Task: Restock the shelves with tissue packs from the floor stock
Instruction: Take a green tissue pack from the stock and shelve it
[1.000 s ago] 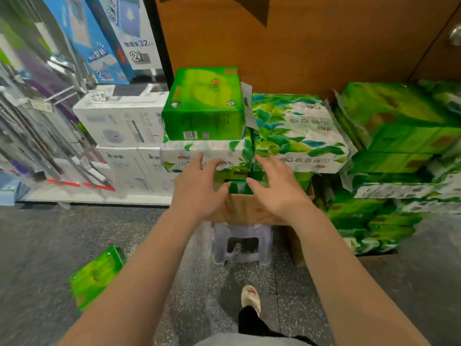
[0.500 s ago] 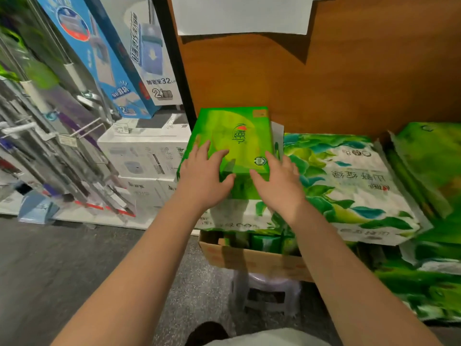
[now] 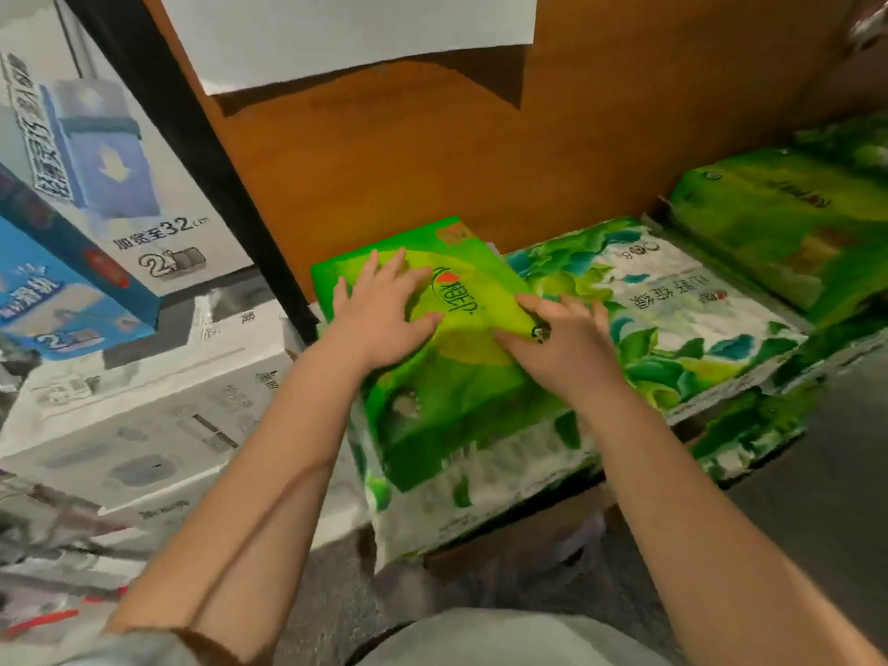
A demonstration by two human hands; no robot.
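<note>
A bright green tissue pack [image 3: 461,372] lies on top of a white-and-green leaf-print pack [image 3: 480,478] in the middle of the stack. My left hand [image 3: 384,314] rests flat on the green pack's top left, fingers spread. My right hand [image 3: 562,343] lies on its right edge with fingers extended, touching the wrapper. A large leaf-print tissue pack [image 3: 672,319] sits just to the right, and more green packs [image 3: 788,233] are stacked further right.
White appliance boxes [image 3: 144,406] and blue-and-white boxes [image 3: 81,213] stand on the left beyond a black post [image 3: 192,151]. A brown wooden panel [image 3: 480,151] with a white paper [image 3: 355,31] backs the stack. Grey floor [image 3: 826,521] lies at the lower right.
I have moved closer and the view has tilted down. Both hands rose from the lower leaf-print pack onto the top of the bright green pack.
</note>
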